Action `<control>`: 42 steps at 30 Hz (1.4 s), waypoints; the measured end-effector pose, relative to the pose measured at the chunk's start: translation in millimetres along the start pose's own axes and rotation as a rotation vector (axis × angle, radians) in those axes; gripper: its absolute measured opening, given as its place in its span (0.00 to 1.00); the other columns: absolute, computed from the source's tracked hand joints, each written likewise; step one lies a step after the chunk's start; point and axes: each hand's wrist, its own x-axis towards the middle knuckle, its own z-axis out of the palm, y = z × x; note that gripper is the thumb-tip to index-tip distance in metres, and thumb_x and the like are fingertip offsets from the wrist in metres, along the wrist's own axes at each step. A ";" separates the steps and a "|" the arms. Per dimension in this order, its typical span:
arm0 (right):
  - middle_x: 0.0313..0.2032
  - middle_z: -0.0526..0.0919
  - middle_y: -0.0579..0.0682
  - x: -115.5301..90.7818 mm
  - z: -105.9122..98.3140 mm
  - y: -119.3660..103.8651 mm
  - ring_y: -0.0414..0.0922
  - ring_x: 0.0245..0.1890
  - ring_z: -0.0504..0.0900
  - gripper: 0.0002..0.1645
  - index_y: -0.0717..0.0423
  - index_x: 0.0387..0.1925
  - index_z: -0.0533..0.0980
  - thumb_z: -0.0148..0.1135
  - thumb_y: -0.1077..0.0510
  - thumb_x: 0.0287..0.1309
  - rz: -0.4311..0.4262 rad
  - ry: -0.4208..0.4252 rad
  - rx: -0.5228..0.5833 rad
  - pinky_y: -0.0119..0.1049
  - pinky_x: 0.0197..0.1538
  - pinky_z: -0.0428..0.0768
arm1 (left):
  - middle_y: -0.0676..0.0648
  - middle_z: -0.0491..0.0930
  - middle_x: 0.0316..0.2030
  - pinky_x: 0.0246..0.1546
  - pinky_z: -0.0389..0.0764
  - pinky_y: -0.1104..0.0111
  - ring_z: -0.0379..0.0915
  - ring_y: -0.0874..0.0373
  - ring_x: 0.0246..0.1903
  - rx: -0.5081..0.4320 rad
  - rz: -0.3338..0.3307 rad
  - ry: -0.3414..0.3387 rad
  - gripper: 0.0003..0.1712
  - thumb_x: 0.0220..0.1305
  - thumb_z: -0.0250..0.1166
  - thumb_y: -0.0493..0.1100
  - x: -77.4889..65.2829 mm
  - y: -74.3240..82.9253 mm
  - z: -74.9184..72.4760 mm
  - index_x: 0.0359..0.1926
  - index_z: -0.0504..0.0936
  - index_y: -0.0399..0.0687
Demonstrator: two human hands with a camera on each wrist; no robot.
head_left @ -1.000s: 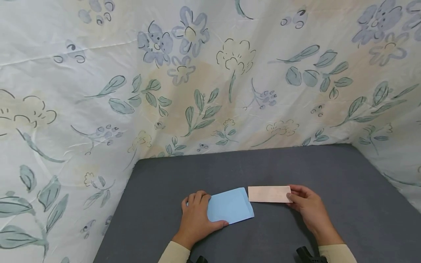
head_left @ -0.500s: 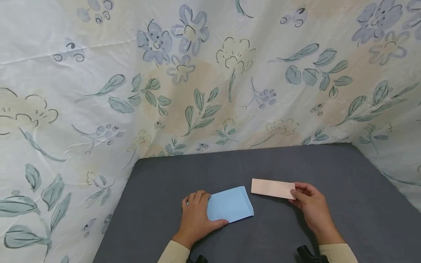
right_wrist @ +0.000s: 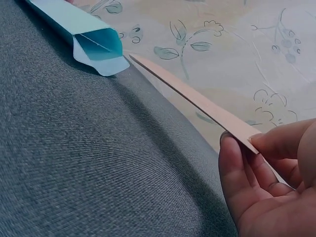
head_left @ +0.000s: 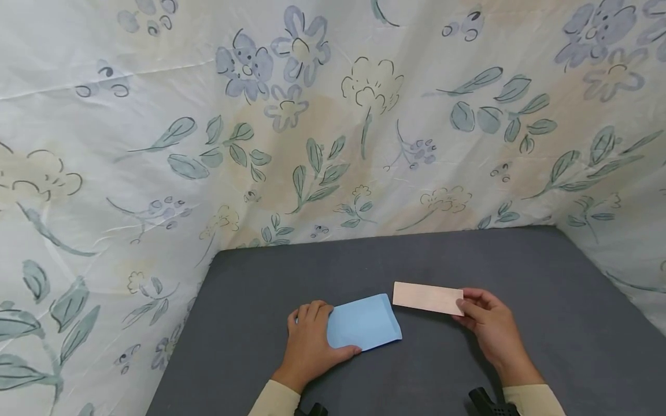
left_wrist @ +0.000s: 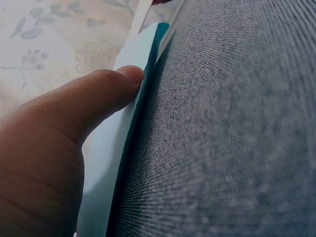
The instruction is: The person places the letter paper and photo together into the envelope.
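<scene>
A light blue paper envelope (head_left: 364,323) lies on the dark grey table, its right end gaping in the right wrist view, where its mouth (right_wrist: 101,47) shows a flap folded out. My left hand (head_left: 311,346) grips the envelope's left end, thumb along the near edge and fingers over the far one. Between thumb and fingers, my right hand (head_left: 491,329) pinches the right end of a flat, pale peach card strip (head_left: 428,298). The strip is raised above the table, tilted, its free end pointing left near the envelope's mouth. The left hand's fingertips are hidden.
The dark grey cloth-covered table (head_left: 291,271) stretches round both hands. A floral curtain (head_left: 333,115) hangs behind it and along both sides. Black wrist gear (head_left: 491,403) shows at the cuffs.
The card strip and right hand first rose away from the envelope and tilted, then shifted slightly left again. The left hand and envelope have stayed almost in place.
</scene>
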 end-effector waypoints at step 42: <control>0.45 0.82 0.55 7.5 1.0 4.5 0.45 0.42 0.86 0.17 0.74 0.59 0.72 0.63 0.68 0.75 0.096 -0.200 -0.024 0.40 0.46 0.88 | 0.48 0.78 0.57 0.60 0.65 0.35 0.71 0.47 0.58 0.001 -0.020 0.041 0.53 0.49 0.73 0.86 3.8 2.6 -0.1 0.60 0.84 0.50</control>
